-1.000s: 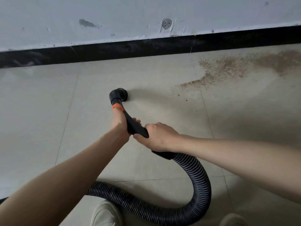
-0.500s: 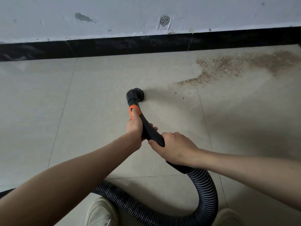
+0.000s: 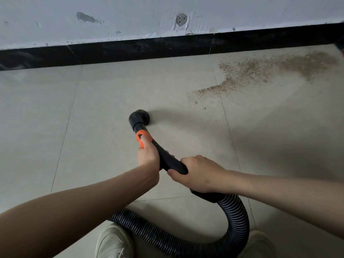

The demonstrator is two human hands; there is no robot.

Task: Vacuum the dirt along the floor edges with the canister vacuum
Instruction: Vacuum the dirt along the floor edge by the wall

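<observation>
A black round nozzle (image 3: pixel 140 118) sits on the beige tile floor, joined to a curved black wand with an orange collar (image 3: pixel 141 137). My left hand (image 3: pixel 148 153) grips the wand just below that collar. My right hand (image 3: pixel 199 173) grips the wand's rear end, where the ribbed black hose (image 3: pixel 236 218) begins and loops down and to the left. A patch of brown dirt (image 3: pixel 260 69) lies on the floor to the upper right of the nozzle, near the black skirting (image 3: pixel 141 50). The canister is out of view.
A scuffed grey-white wall (image 3: pixel 130 17) rises above the skirting. My two light shoes (image 3: pixel 111 243) (image 3: pixel 260 244) stand at the bottom edge, with the hose looping between them. Bare tiles stretch to the left of the nozzle.
The nozzle slid to the right across the tile and then stayed about a tile's width short of the dirt. Both hands kept their grip on the wand.
</observation>
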